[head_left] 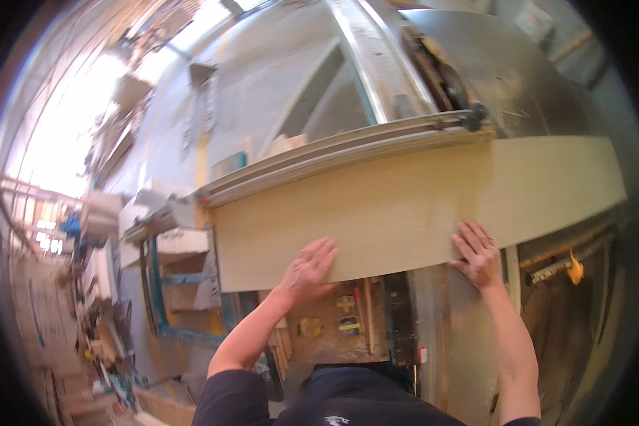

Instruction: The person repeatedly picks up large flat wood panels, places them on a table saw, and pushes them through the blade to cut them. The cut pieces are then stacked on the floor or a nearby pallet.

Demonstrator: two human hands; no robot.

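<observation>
A long pale wooden panel [376, 206] lies flat across the machine in front of me, its far edge along a metal fence [326, 157]. On the panel's near edge, left of its middle, rests my left hand [309, 271], fingers laid flat on the top face. My right hand [478, 257] lies farther right on the same near edge, with its fingers spread on the surface and the thumb out to the side. Neither hand's fingers are wrapped round the panel. Both undersides are hidden.
Beyond the fence runs a metal rail [383, 64] beside a dark metal table [511, 78]. Below the panel, a wooden shelf [334, 344] holds a tape measure [348, 326] and other small tools. A teal frame [160, 312] stands left. Wood pieces [106, 341] are stacked farther left.
</observation>
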